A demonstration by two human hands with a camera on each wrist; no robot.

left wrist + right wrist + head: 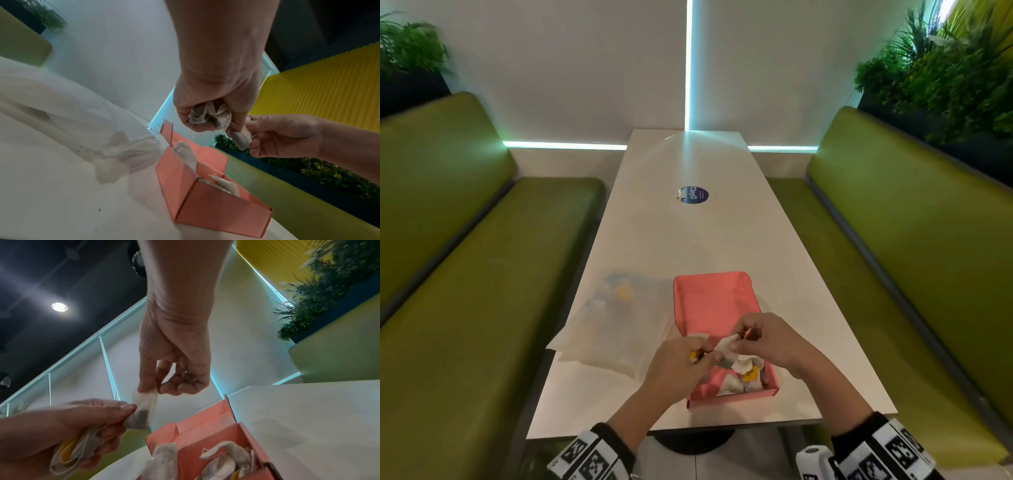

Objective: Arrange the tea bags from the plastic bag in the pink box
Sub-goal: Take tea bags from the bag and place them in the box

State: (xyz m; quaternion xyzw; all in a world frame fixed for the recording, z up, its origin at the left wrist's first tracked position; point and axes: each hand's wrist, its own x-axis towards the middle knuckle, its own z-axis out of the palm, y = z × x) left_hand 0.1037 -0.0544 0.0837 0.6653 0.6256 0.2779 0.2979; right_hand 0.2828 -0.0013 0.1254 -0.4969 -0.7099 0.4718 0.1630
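Note:
Both hands hover over the near end of the open pink box (714, 305). My left hand (681, 363) grips a bunch of tea bags (78, 449) with yellow tags. My right hand (756, 337) pinches the top edge of one white tea bag (144, 405), whose lower end still touches the left hand's fingertips (123, 408). Several tea bags (743, 375) lie in the box's near end. In the left wrist view the bunch (209, 113) shows in the curled palm above the box wall (216, 214). The clear plastic bag (609, 325) lies left of the box.
The white table (688, 240) runs away from me, with a round blue sticker (693, 195) at its middle. Green benches (465, 274) flank both sides. Plants (945, 68) stand behind the seat backs. The box sits close to the table's near edge.

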